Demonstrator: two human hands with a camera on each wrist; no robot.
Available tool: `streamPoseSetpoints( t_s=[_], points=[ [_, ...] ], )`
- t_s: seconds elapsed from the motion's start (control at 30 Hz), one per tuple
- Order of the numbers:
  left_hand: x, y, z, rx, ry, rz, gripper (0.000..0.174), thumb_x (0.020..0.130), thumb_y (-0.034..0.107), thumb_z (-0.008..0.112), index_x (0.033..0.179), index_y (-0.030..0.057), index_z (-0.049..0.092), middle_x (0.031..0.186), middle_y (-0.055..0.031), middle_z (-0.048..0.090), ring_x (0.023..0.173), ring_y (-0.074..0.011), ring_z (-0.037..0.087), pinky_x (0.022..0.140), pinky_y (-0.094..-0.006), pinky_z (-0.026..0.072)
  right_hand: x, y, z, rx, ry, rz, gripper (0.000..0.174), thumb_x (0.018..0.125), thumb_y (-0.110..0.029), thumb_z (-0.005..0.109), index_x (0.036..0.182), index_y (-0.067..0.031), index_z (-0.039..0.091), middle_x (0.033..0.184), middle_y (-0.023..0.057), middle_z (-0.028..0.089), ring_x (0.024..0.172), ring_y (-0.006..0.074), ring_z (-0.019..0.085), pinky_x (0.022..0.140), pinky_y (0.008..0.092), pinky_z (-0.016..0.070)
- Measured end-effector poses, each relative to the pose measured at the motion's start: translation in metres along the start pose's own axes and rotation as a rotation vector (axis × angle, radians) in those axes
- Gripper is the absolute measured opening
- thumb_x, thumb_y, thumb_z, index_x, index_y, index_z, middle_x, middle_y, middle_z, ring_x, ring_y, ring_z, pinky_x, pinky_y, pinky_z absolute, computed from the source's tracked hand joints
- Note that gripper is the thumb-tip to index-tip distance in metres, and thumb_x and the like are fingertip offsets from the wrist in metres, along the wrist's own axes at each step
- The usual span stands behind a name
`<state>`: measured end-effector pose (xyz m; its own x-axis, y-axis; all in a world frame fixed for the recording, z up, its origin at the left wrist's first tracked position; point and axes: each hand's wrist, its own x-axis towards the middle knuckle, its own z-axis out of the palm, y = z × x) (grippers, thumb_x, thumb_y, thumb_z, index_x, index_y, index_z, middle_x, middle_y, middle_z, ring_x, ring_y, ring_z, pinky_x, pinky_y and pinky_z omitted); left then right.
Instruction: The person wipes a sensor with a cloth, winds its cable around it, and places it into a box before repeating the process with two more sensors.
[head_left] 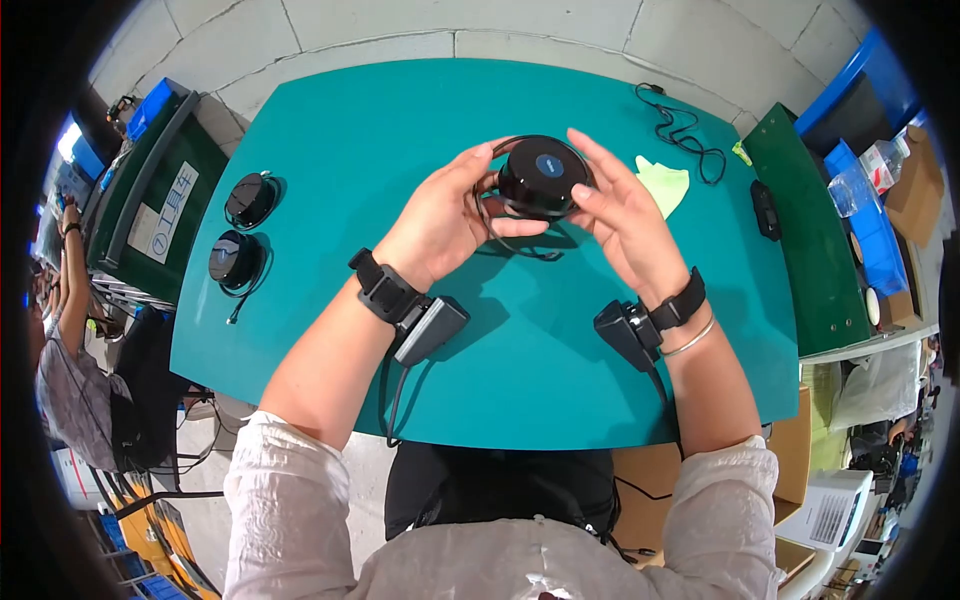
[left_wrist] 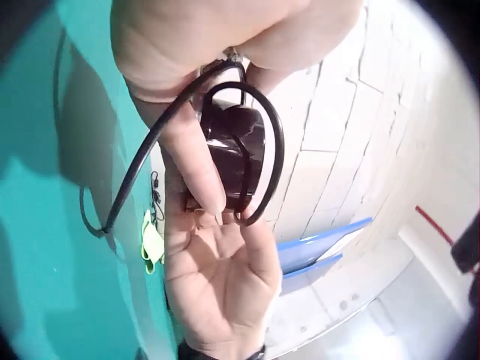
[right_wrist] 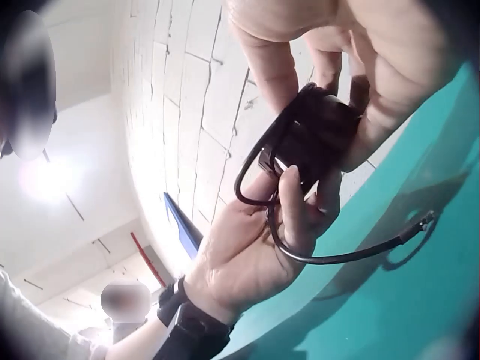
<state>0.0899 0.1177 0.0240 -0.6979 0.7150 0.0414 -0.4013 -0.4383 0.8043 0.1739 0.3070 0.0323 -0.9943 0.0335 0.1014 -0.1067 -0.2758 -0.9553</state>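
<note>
A glossy black, puck-shaped device (head_left: 522, 193) with a round blue-grey label on top is held up over the green table (head_left: 350, 130). My left hand (head_left: 440, 220) grips its left side, with a loop of the device's black cable (left_wrist: 154, 139) by the fingers. On the other side my right hand (head_left: 632, 225) holds the device between thumb and fingers. In the right wrist view the cable's free end (right_wrist: 409, 234) hangs out past the left hand's fingers. The fingers cover part of the device's side.
Two similar black devices (head_left: 250, 200) with coiled cables lie at the table's left. A yellow-green cloth (head_left: 663, 185), a thin black cable (head_left: 680, 130) and a small black object (head_left: 766, 210) lie to the right. Green cabinets (head_left: 815, 230) flank the table, and a block wall (head_left: 540, 30) stands behind.
</note>
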Motion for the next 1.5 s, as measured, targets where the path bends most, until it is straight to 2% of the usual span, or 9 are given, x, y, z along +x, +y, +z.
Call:
streamPoseSetpoints(
  t_s=[0.27,0.43,0.6,0.83,0.9,1.0,1.17,1.37,1.5],
  points=[
    [-0.003,0.001,0.002,-0.101,-0.216,-0.076,0.047,0.105,0.027,0.037,0.146,0.0037,0.032,0.134,-0.0143,0.049,0.12,-0.0303,0.055,0.102,-0.0473,0.0469,0.013,0.012,-0.038,0.186,-0.002,0.018,0.051,0.094,-0.007,0.048,0.145,-0.0038,0.04,0.135,0.0096,0.052,0.112,0.0157,0.055,0.092,0.0285,0.0446],
    [-0.008,-0.002,0.011,0.041,-0.267,-0.015,0.061,0.096,0.004,0.052,0.15,0.0088,0.025,0.14,-0.0117,0.041,0.126,-0.0285,0.05,0.103,-0.045,0.0463,0.009,0.007,-0.038,0.24,-0.008,0.015,0.052,0.094,-0.008,0.046,0.146,-0.0033,0.038,0.132,0.0114,0.054,0.107,0.0156,0.058,0.092,0.0298,0.0462],
    [-0.014,-0.004,0.024,0.169,-0.25,0.045,0.066,0.096,-0.002,0.049,0.153,0.0127,0.02,0.143,-0.0086,0.036,0.127,-0.0269,0.05,0.104,-0.0444,0.0463,0.01,0.002,-0.03,0.271,-0.058,-0.043,0.056,0.093,-0.008,0.046,0.148,-0.0034,0.033,0.132,0.0114,0.055,0.105,0.0164,0.061,0.095,0.0319,0.0473],
    [-0.007,-0.005,0.015,-0.01,-0.163,0.043,0.053,0.096,-0.002,0.047,0.146,0.0043,0.029,0.132,-0.0146,0.047,0.119,-0.0286,0.056,0.103,-0.0407,0.0486,0.01,0.006,-0.03,0.221,-0.038,-0.048,0.053,0.096,-0.015,0.051,0.146,-0.0028,0.037,0.131,0.0103,0.055,0.109,0.0168,0.059,0.097,0.0325,0.0462],
    [-0.005,-0.005,0.01,-0.131,-0.073,0.006,0.04,0.096,-0.003,0.047,0.135,-0.0039,0.036,0.123,-0.0193,0.052,0.11,-0.0318,0.061,0.101,-0.0378,0.051,0.011,0.01,-0.028,0.158,-0.005,-0.022,0.055,0.094,-0.013,0.06,0.143,-0.0017,0.039,0.128,0.01,0.056,0.11,0.016,0.057,0.096,0.0318,0.0455],
    [-0.001,-0.007,-0.005,-0.196,-0.02,-0.071,0.039,0.095,-0.003,0.047,0.133,-0.0065,0.036,0.123,-0.0206,0.052,0.111,-0.0324,0.061,0.099,-0.0369,0.0526,0.01,0.018,-0.016,-0.004,0.095,-0.084,0.059,0.089,-0.009,0.067,0.141,-0.0006,0.041,0.127,0.0093,0.056,0.111,0.0144,0.055,0.093,0.0298,0.0453],
    [-0.001,-0.006,-0.007,-0.045,0.027,-0.076,0.036,0.096,-0.002,0.043,0.132,-0.0047,0.039,0.122,-0.0182,0.054,0.11,-0.0285,0.061,0.098,-0.0349,0.053,0.01,0.023,-0.008,-0.218,0.0,-0.255,0.068,0.085,-0.001,0.069,0.144,-0.0031,0.035,0.124,0.0117,0.056,0.109,0.0171,0.055,0.091,0.0292,0.0481],
    [-0.001,0.0,-0.013,-0.163,-0.181,-0.12,0.038,0.098,0.006,0.046,0.133,-0.0057,0.038,0.122,-0.0168,0.055,0.109,-0.0271,0.061,0.094,-0.0364,0.0538,0.01,0.022,-0.013,-0.3,-0.027,-0.242,0.063,0.086,-0.003,0.069,0.141,-0.0021,0.038,0.122,0.0125,0.057,0.108,0.0171,0.057,0.092,0.0304,0.0492],
    [0.001,-0.005,-0.008,0.022,-0.018,-0.08,0.043,0.096,0.009,0.055,0.132,-0.006,0.038,0.119,-0.0174,0.056,0.106,-0.0272,0.062,0.092,-0.0366,0.0546,0.006,0.013,-0.008,-0.253,-0.053,-0.164,0.065,0.088,-0.009,0.07,0.142,-0.0026,0.035,0.125,0.013,0.056,0.109,0.0176,0.058,0.092,0.0319,0.0499]
  ],
)
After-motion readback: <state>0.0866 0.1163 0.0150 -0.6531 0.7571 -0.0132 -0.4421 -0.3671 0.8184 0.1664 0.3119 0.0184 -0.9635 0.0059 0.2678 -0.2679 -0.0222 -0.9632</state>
